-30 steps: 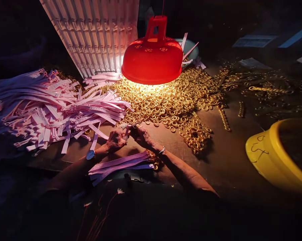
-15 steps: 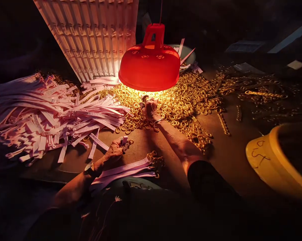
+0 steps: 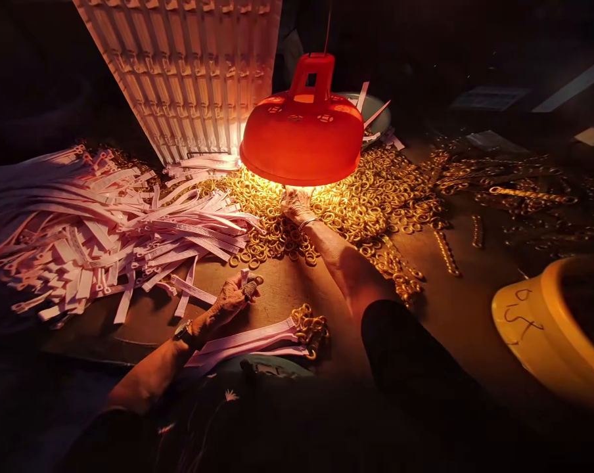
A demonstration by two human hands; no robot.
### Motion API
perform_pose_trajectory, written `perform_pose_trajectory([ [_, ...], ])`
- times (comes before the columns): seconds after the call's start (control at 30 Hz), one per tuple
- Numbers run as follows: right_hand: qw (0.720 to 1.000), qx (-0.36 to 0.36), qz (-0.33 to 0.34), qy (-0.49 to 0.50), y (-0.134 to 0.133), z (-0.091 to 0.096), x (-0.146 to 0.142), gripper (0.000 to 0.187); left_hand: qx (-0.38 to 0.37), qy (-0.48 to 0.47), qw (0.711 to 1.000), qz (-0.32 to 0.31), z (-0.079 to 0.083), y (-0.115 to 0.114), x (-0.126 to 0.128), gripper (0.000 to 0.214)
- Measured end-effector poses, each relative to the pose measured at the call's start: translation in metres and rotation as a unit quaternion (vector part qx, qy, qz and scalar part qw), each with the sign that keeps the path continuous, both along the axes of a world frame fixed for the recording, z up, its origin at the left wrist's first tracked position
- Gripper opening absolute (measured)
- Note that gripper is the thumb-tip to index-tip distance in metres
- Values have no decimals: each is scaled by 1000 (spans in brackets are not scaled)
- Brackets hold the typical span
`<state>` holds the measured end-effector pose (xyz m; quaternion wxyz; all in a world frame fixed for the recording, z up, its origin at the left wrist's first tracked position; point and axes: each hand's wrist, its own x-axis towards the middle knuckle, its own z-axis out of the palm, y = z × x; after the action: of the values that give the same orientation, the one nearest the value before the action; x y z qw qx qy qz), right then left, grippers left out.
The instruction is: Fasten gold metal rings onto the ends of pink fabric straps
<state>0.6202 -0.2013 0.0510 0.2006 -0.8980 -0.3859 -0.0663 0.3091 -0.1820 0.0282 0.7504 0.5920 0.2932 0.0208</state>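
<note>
My left hand [image 3: 230, 299] is closed around a short-looking end of a pale pink strap [image 3: 244, 276], and a gold-coloured ring [image 3: 259, 280] shows at its fingertips. A knobbly covering wraps one of those fingers. Farther forward, my right hand [image 3: 297, 205] reaches into the heap of gold-coloured rings [image 3: 376, 190]; the lamp's rim and the glare hide its fingertips. Near the table's front edge lie several pink straps [image 3: 257, 334] with gold-coloured rings [image 3: 309, 327] at their ends.
A red lamp [image 3: 301, 141] hangs low over the rings. Many loose pink straps [image 3: 104, 223] are heaped on the left. Behind them stands a ribbed panel [image 3: 188, 72]. At the back is a bowl [image 3: 380, 118] with straps; a yellow tub [image 3: 528, 318] stands right.
My right hand has gone slightly farther under the lamp, so its fingertips no longer show. The left hand keeps its hold, turned a little. The whole view has shifted slightly.
</note>
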Motion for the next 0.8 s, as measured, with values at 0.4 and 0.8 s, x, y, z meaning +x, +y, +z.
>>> perform_pose_trajectory([
  [0.4,997,-49,-36,52,16,24,-20,6,66,-4,998,21,-20,-18,-6,42],
  [0.8,999,-12,30,43,3,12,-8,14,-2,8,998,59,-23,-17,1,52],
])
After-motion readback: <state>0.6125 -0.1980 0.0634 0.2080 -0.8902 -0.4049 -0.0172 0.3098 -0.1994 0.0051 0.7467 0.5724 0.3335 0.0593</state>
